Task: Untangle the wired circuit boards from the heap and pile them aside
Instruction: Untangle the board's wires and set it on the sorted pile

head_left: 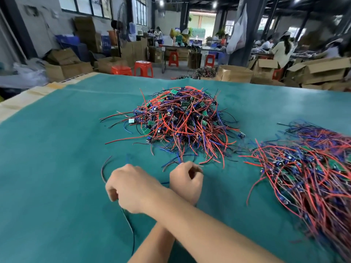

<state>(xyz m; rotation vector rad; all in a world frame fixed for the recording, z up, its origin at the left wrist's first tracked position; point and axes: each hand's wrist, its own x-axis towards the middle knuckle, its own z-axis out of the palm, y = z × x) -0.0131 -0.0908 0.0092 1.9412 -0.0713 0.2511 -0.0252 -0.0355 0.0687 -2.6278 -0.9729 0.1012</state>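
Forearms are crossing low over the green cloth (47, 168), so the right hand (131, 188) is working on the left side and the left hand (186, 181) is sitting to its right, at the near fringe of the heap (182, 118).

The right hand is curling its fingers round a dark wire (131, 230), which is looping out above the fist and trailing down toward the near edge. No board is showing on that wire; it may be hiding inside the fist.

The left hand is bunching its fingers and thumb together where red and blue strand tips are reaching out of the heap. Whether it is actually pinching a strand is hard to tell, since the fingertips are facing away.

The heap is lying mid-cloth, with small green boards showing among its tangled leads. The sorted pile (307, 168) is lying well apart at the right, its wires running roughly 1 way.

My judgement: 1 unit is being teased free. Doing it well probably means:
- pulling slowly along the wire's own line, not upward, so that neighbours are not dragging along;
- steadying the fringe with the left hand;
- uncrossing the arms before carrying anything right;
- gripping near the board, not the wire tip, to spare the solder joints.
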